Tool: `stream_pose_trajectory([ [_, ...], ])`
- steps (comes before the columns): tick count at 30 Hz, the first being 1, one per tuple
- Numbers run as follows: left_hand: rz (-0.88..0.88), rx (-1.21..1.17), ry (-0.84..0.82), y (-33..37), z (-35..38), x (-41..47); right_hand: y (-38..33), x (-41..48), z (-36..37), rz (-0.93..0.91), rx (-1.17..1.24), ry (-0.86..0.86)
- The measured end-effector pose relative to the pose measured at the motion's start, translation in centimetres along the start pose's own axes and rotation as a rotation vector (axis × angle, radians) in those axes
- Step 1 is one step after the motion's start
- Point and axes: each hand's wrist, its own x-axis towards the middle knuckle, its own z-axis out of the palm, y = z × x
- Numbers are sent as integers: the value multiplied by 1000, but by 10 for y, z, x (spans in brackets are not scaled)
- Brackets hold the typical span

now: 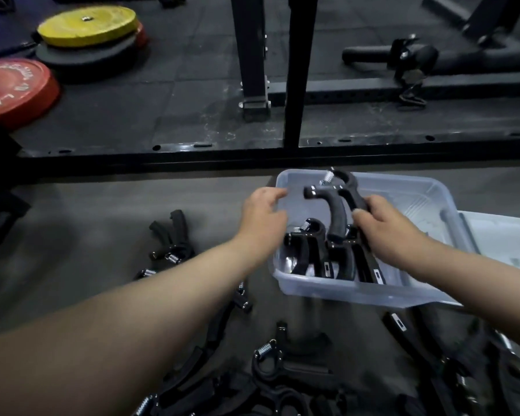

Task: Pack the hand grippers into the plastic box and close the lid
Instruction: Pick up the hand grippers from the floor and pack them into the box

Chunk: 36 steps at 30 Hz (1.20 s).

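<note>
A translucent plastic box (421, 193) stands on the grey floor at centre right. Its near half holds a few black hand grippers (308, 250) standing side by side. My right hand (388, 229) is shut on the handle of another black hand gripper (336, 205), held upright over the box with its spring end at the top. My left hand (263, 217) hovers at the box's left rim, fingers apart and holding nothing. The lid (505, 238) lies to the right of the box.
Several loose hand grippers (285, 364) lie on the floor near me and to the left (170, 238). Beyond the box runs a black rack frame (294, 70) on rubber mats. Yellow (86, 25) and red (15, 88) weight plates lie at the far left.
</note>
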Motion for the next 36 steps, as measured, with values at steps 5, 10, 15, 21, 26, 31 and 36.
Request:
stream_pose_trajectory([
  [5,142,291,-13,-15,22,-15,32,10,11,208,-105,-187],
  [10,129,202,49,-16,22,-18,27,25,44,227,-129,-246],
  [15,82,107,106,-16,21,-19,33,44,69,243,-218,-260],
  [21,69,80,100,-17,23,-19,44,52,86,316,-528,-309],
  [26,67,64,100,-18,23,-20,37,49,86,298,-633,-370],
  [31,53,46,103,-16,23,-21,40,57,85,248,-717,-460],
  [36,59,42,109,-17,24,-19,39,51,84,225,-704,-402],
])
